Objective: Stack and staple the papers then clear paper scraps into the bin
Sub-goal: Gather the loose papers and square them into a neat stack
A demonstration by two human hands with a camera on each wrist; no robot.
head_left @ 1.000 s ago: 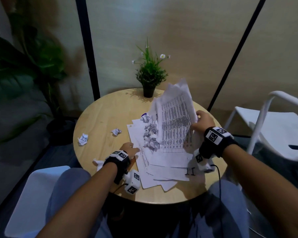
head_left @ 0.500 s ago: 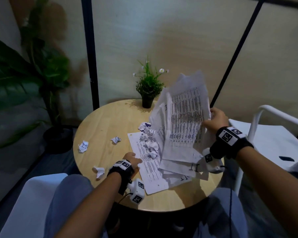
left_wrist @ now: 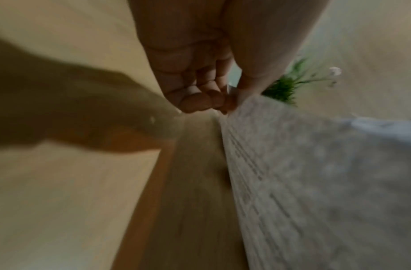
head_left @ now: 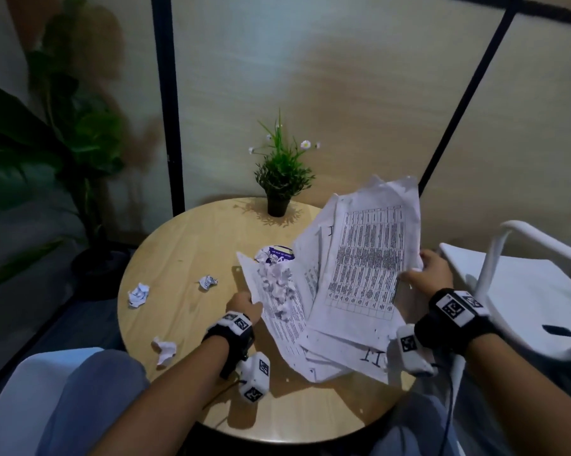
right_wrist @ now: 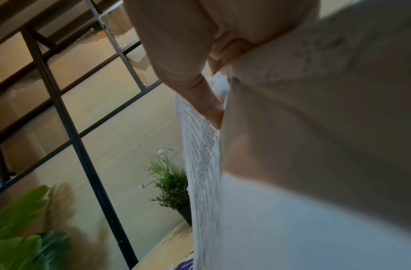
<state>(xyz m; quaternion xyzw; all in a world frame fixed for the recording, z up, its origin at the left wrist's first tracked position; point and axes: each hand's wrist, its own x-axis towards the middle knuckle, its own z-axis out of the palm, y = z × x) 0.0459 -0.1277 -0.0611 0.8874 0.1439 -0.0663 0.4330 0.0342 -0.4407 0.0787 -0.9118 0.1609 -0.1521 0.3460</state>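
The round wooden surface (head_left: 185, 245) carries a small potted plant (head_left: 281, 179) at its far edge. Above its right half, a loose sheaf of printed papers (head_left: 359, 274) tilts up. The right hand (head_left: 432, 274) has its grip closed on their right edge; the left hand (head_left: 244, 306) pinches the lowest sheet's left edge. Crumpled paper scraps (head_left: 276, 284) lie on that sheet, others (head_left: 138, 294) on bare wood to the left.

An office lounge or meeting nook, it seems; a small round wooden table (head_left: 185, 245); white chairs (head_left: 524, 291); black-framed partition panels (head_left: 165, 103); potted plants (head_left: 282, 179).
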